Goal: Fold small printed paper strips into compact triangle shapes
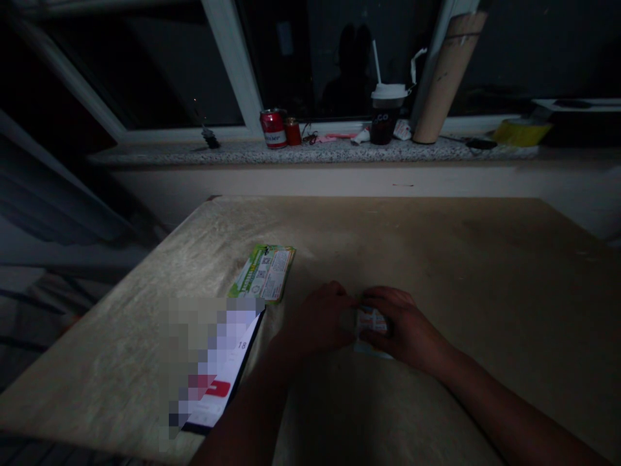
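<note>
A small printed card (372, 320), pale with orange and blue print, lies at the tabletop between my hands. My right hand (407, 323) is closed around its right side, the thumb across its face and the fingers along its upper edge. From the left, my left hand (327, 320) grips at its left edge with curled fingers; its fingertips meet those of the right hand near the upper corner. Dim light and the fingers hide part of the card. A green-and-white printed packet (264, 273) lies flat beyond my left forearm.
A phone with a lit screen (228, 369), partly pixelated, lies left of my left forearm on the beige-covered table (460, 259). Along the windowsill (233, 154) stand a red can (273, 129), a lidded cup with a straw (382, 123), a cardboard tube (444, 84) and yellow tape (521, 131).
</note>
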The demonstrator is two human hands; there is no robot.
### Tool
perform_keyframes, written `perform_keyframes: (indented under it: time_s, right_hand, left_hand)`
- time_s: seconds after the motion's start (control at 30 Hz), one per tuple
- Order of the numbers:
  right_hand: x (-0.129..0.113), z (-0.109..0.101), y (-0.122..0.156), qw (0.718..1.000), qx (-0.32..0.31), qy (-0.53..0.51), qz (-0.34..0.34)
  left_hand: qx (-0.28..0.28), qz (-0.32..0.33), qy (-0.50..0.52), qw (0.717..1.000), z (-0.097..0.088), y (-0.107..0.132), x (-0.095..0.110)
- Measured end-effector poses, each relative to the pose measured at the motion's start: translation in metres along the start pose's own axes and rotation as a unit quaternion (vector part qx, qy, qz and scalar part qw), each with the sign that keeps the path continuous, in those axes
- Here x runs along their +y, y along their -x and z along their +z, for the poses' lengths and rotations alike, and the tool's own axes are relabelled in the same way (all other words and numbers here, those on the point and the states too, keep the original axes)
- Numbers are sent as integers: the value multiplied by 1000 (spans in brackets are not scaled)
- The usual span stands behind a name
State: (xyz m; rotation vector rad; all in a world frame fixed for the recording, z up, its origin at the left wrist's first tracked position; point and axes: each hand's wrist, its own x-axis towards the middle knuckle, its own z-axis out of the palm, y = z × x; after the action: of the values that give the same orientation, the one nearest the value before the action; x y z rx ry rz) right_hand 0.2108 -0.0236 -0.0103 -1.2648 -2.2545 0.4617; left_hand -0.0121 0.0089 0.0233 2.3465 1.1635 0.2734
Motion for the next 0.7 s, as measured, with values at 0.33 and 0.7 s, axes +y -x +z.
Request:
perform_keyframes:
  time_s: [0.33,0.7]
  right_hand:
    - [2,3,0,1000,0,2,6]
    - [3,5,1,1000,7,-1,8]
  left_hand:
    - [3,9,-30,1000,2,0,-2]
    - [3,18,-41,999,2,0,-2]
